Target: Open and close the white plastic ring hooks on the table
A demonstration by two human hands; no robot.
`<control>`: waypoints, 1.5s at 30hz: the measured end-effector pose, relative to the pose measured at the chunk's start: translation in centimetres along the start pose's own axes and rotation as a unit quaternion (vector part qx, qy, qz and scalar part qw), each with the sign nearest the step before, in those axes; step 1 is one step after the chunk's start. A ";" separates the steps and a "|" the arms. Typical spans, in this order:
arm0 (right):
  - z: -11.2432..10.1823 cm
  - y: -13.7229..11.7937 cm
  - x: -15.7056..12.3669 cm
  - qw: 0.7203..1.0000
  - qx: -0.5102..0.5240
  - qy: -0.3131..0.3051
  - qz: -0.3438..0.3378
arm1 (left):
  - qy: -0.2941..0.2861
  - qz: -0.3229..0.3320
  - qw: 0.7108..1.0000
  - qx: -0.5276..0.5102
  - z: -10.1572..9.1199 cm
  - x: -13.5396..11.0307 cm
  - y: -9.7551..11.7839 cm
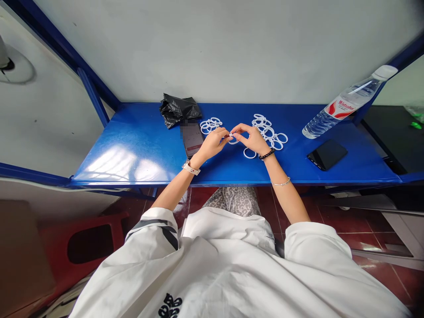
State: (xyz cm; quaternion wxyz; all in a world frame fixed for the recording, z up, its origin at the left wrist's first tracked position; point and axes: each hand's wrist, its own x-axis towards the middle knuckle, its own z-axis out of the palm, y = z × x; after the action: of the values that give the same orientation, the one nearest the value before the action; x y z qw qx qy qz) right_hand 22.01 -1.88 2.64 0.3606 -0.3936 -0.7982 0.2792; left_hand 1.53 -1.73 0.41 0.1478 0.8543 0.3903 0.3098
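My left hand (213,142) and my right hand (252,137) meet over the blue table (139,150), fingertips pinched together on a small white ring (232,140). A loose white ring (249,153) lies just below my right hand. A pile of several white rings (270,129) lies behind my right hand. A smaller cluster of white rings (210,125) lies behind my left hand. My left wrist wears a watch, my right wrist a dark bead bracelet and a thin bangle.
A phone (192,139) lies by my left hand, a crumpled black plastic bag (179,110) behind it. A second dark phone (327,154) and a lying water bottle (347,102) are at the right. A red stool (86,240) stands at the lower left.
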 end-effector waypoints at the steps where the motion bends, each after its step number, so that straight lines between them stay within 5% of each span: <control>1: 0.0 0.0 0.0 1.000 0.001 -0.001 0.001 | 0.000 0.000 1.000 0.002 0.1 0.0 0.0; 13: -0.2 -0.3 -0.1 0.998 -0.047 -0.025 -0.016 | 0.007 -0.021 1.000 0.017 0.2 0.0 -0.1; 29: 0.4 -0.5 -0.1 0.997 -0.052 -0.048 -0.029 | 0.094 -0.083 0.992 -0.022 -0.1 0.0 0.0; 45: 0.2 1.2 -0.1 0.995 -0.046 -0.025 -0.085 | 0.124 -0.031 0.990 -0.061 0.0 0.1 -1.0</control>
State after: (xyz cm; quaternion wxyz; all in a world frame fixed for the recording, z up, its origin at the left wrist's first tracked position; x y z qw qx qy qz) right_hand 22.37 -1.32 1.63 0.3447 -0.3335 -0.8495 0.2197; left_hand 1.03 -1.01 -0.01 0.1594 0.7862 0.4123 0.4319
